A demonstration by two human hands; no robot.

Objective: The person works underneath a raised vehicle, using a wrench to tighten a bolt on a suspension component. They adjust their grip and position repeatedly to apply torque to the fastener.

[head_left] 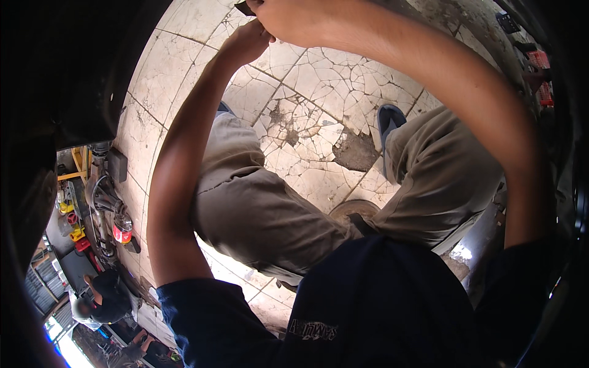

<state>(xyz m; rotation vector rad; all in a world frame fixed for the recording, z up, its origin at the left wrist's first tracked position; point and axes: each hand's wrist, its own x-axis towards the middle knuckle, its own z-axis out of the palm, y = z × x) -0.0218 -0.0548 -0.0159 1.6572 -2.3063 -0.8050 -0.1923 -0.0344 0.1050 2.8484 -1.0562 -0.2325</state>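
Note:
Both my arms reach up to the top edge of the view, where my hands are close together. My right hand (pixel 273 17) is curled around a small dark piece (pixel 243 8), mostly cut off by the frame, that I cannot make out. My left hand (pixel 248 40) sits just below and left of it, fingers bent at the right hand's underside; what they hold is hidden. Beneath my hands are my trousered legs (pixel 257 208), spread apart, with dark footwear (pixel 388 116) on a cracked tile floor (pixel 307 73).
A dark bulk (pixel 86 73) overhangs the left. Below it lie metal machinery parts (pixel 107 202), a grey block (pixel 116 164), a yellow frame (pixel 80 161) and tools. A co-worker (pixel 104 297) is at lower left. A red plastic crate (pixel 540 61) stands at upper right; a round rusty object (pixel 350 207) is between my legs.

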